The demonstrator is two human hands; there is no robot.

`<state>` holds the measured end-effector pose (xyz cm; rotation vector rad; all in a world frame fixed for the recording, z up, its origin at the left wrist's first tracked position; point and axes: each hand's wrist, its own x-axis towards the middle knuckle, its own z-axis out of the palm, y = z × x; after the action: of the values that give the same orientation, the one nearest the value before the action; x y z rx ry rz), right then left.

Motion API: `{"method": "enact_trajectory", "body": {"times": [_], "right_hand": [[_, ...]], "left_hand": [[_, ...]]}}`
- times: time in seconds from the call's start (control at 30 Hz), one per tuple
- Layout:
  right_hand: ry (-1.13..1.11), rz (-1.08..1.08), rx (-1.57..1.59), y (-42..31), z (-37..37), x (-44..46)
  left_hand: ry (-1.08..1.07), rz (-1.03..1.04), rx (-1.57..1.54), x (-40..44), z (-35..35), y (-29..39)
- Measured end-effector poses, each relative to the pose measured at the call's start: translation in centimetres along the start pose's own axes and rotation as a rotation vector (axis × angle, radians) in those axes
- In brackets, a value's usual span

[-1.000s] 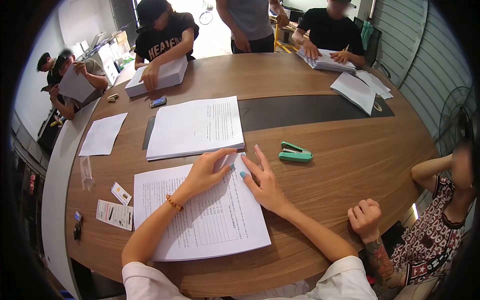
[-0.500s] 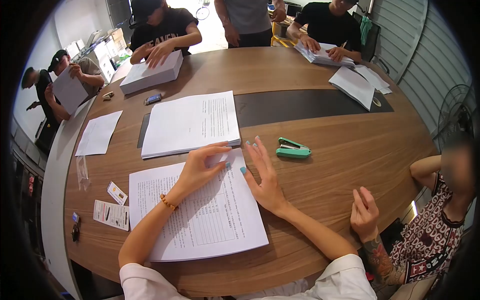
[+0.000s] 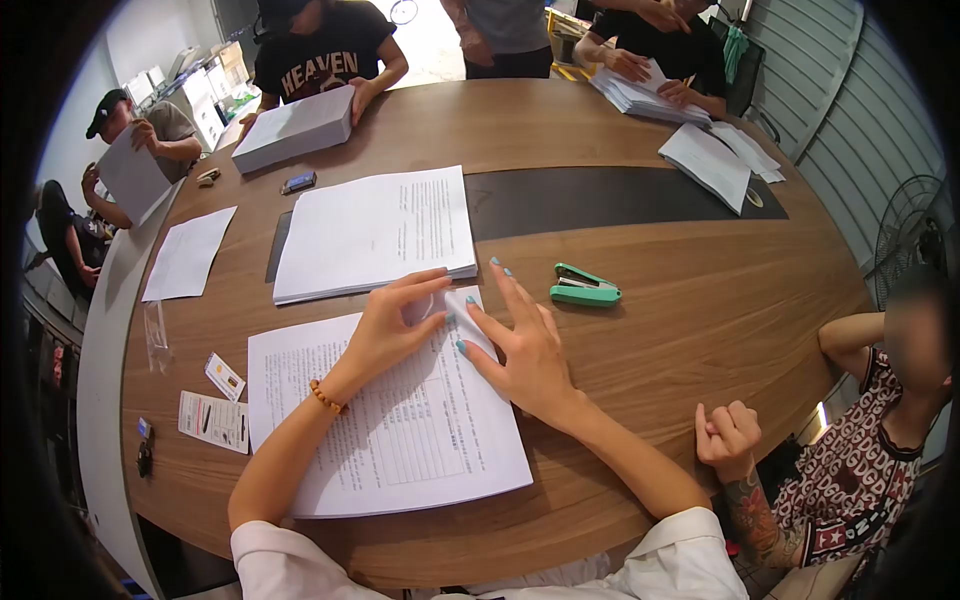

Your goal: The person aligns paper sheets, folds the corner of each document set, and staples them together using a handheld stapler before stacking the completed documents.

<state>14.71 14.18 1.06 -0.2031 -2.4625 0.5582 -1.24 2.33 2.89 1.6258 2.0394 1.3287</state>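
A stack of printed sheets [image 3: 400, 440] with a table on its top page lies in front of me. My left hand [image 3: 392, 325], with a beaded bracelet [image 3: 328, 398] at the wrist, rests over its upper edge, fingers bent and thumb held apart from them. Across the upper right corner sits my right hand [image 3: 530, 355], its fingers spread and the thumb on or just above the page. Just beyond both hands is a second paper stack [image 3: 370, 235]. A green stapler [image 3: 585, 286] lies to the right of my right hand, untouched.
Cards [image 3: 213, 420] and a loose sheet [image 3: 190, 253] lie at the left. Across the wooden table, a person holds a thick paper block [image 3: 295, 128]; another handles papers [image 3: 650, 95] at far right. Close on my right, a person's hand [image 3: 728, 437] is at the table edge.
My right hand has shifted left, its fingers now spread over the stack's corner and nearer my left hand. Across the table, the person's hands have moved to the sides of the paper block.
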Motion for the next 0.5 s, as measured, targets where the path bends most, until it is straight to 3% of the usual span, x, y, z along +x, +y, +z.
{"method": "enact_trajectory", "body": {"times": [0.13,0.27,0.5], "right_hand": [[0.028,-0.027,-0.010,0.5,0.6,-0.1],[0.037,0.114,0.134,0.2,0.6,-0.1],[-0.034,0.103,0.082,0.4,0.5,-0.1]], "left_hand": [[0.015,-0.080,-0.152,0.1,-0.1,0.2],[0.005,-0.101,-0.305,0.2,-0.4,0.0],[-0.048,-0.048,-0.225,0.1,-0.5,-0.5]]}}
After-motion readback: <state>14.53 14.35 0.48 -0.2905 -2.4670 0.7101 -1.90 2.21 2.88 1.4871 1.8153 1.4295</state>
